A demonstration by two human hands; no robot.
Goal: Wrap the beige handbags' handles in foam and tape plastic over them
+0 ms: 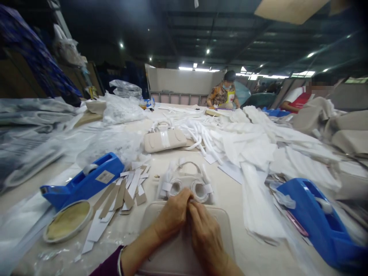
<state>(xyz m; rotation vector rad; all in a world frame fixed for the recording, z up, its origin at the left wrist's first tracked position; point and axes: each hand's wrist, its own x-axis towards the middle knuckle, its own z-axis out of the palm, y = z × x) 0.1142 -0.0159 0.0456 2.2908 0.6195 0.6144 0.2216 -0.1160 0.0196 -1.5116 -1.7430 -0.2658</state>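
Note:
My left hand (172, 214) and my right hand (205, 230) meet, fingers closed, at the far edge of a beige handbag (221, 222) lying flat in front of me. Their fingertips pinch the bag's paper-wrapped handle fittings (186, 188), two white-wrapped rings with an arched handle behind. What exactly the fingers grip is hidden by the hands. A second beige bag (165, 140) with a white wrap band lies farther back on the table.
A blue tape dispenser (86, 180) stands at left beside cut paper strips (126, 191) and a round dish (67, 221). Another blue dispenser (319, 222) is at right. White paper sheets (253, 153) pile across the table. Two people work at the far end.

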